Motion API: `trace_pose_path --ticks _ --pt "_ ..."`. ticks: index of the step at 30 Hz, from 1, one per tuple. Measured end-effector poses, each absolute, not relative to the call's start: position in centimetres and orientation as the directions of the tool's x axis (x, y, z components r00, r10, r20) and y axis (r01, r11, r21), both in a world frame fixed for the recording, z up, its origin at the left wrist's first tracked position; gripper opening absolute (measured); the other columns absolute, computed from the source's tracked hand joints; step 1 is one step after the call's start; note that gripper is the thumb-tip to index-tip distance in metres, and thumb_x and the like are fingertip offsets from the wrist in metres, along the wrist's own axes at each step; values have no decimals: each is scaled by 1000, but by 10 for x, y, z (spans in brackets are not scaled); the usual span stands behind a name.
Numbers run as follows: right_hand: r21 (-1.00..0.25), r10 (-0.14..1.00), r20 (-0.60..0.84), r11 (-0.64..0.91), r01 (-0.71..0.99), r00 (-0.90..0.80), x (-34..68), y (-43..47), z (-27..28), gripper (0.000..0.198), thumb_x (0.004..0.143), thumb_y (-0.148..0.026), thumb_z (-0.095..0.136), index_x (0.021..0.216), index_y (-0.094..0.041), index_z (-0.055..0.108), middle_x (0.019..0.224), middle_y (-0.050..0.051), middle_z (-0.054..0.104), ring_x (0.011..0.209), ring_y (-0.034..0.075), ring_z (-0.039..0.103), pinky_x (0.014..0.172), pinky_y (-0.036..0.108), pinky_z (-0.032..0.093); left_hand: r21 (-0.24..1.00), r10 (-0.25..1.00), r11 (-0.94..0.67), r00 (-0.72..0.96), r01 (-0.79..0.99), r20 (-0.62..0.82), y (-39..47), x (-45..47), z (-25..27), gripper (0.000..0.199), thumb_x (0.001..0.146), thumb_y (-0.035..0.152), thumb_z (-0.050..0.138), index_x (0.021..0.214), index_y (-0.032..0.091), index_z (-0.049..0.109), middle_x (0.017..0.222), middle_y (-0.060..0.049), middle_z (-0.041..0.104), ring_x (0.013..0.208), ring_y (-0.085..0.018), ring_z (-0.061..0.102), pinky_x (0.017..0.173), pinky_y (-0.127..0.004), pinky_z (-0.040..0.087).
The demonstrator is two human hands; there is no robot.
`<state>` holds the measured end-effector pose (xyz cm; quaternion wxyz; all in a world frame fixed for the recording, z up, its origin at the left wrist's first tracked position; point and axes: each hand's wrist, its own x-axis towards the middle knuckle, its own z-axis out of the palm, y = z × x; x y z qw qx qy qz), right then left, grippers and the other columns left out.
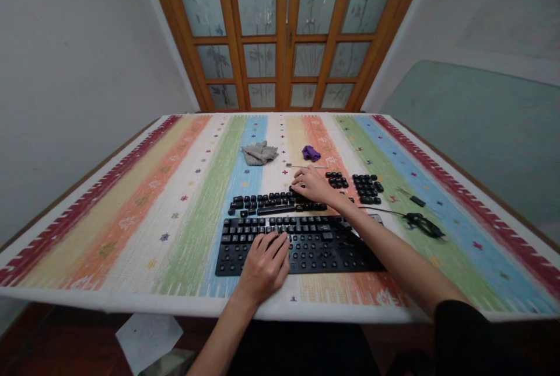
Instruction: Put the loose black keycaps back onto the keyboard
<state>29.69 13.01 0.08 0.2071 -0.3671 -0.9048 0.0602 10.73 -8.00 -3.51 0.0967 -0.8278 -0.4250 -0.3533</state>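
Note:
A black keyboard (pixel 301 253) lies near the table's front edge, with keycaps on its far rows and bare key posts on the nearer rows. My left hand (pixel 266 262) rests on its left half, fingers spread and bent over the keys. Beyond the keyboard, loose black keycaps (pixel 276 201) are laid out in rows. My right hand (pixel 312 184) is over the far edge of these rows, its thumb and fingers closed around what looks like a dark keycap (pixel 301 185). My right forearm crosses above the keyboard's right end and hides part of it.
A grey cloth (pixel 259 153), a purple cloth (pixel 311 153) and a thin brush-like tool (pixel 306 166) lie farther back. More loose keycaps (pixel 367 188) sit at the right. A coiled black cable (pixel 423 225) and a small dark piece (pixel 417 201) lie beyond my right forearm.

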Motion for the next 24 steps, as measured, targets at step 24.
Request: trace_pose_path --ticks 24 --pt "-432 650 392 755 493 -651 326 61 41 12 94 -28 60 95 -20 70 110 9 63 109 24 55 99 46 44 210 606 -660 345 721 716 -81 105 -28 24 90 8 56 111 14 66 104 -9 73 100 -25 60 88 -43 51"
